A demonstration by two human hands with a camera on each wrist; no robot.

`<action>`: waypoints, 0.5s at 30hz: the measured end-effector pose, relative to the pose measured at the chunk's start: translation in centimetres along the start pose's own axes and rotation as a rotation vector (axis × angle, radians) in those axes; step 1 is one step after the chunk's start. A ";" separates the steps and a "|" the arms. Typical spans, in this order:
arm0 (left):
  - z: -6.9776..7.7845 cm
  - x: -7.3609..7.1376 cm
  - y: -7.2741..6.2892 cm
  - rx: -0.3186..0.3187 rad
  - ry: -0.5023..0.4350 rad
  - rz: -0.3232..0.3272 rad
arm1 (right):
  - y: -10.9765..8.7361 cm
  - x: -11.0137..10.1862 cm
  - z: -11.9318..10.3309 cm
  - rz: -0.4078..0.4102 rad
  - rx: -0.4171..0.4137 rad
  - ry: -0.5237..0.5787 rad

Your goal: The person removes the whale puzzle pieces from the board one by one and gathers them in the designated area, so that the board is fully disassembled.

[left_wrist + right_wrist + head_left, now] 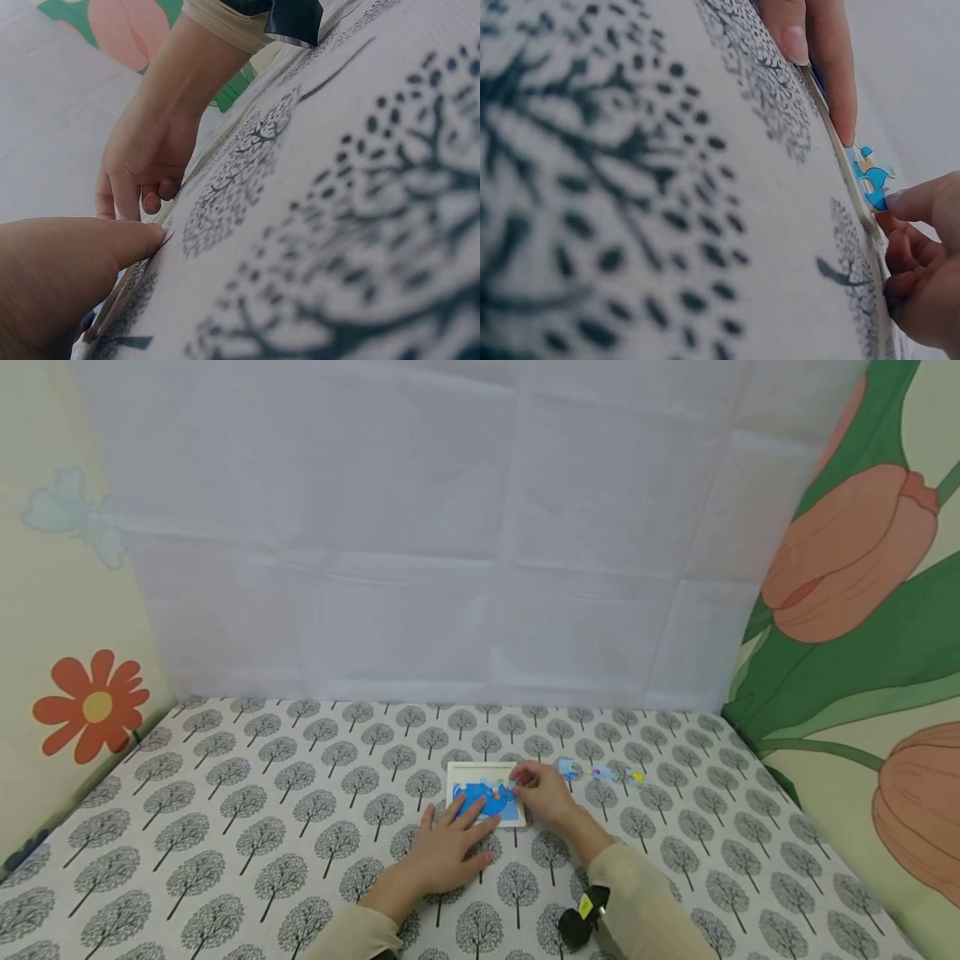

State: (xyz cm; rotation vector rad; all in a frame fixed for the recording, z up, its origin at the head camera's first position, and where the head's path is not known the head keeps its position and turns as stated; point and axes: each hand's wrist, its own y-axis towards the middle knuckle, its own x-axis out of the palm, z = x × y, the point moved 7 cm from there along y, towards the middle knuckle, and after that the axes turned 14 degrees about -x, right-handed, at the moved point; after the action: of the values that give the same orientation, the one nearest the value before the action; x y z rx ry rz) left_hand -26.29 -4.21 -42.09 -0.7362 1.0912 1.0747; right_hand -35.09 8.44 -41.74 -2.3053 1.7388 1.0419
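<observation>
A small jigsaw puzzle (467, 792) with a blue picture lies in a white-rimmed tray (480, 766) on the cloth. My left hand (444, 858) is spread from the near side, its fingertips resting on the puzzle's lower part and the thumb out over the cloth. At the tray's right side, my right hand (546, 795) pinches a blue jigsaw piece (875, 180) between thumb and index finger. In the right wrist view that piece is tilted up at the tray's edge, its knobs showing. The right hand's other fingers curl beneath.
Three loose jigsaw pieces lie in a row right of the tray: a blue one (567, 769), a light blue one (602, 772) and a yellow one (636, 777). The tree-print cloth (300, 852) covers the table. A white sheet (420, 543) hangs behind it.
</observation>
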 end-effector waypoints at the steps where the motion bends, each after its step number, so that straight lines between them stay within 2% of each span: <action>1: 0.0 0.0 0.0 0.000 -0.001 -0.001 | 0.0 0.0 0.0 -0.001 -0.006 0.005; 6: -0.1 0.1 0.1 -0.005 0.000 -0.009 | -0.1 0.0 -0.2 0.003 -0.033 0.035; 15: -0.1 0.1 0.1 -0.006 -0.001 -0.001 | -0.3 0.0 -0.5 0.023 -0.032 0.101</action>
State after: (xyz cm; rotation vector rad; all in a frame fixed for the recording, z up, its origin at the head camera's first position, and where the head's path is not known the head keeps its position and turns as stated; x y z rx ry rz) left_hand -26.36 -4.22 -42.22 -0.7409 1.0876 1.0774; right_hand -34.62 8.34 -41.39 -2.4021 1.8015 0.9800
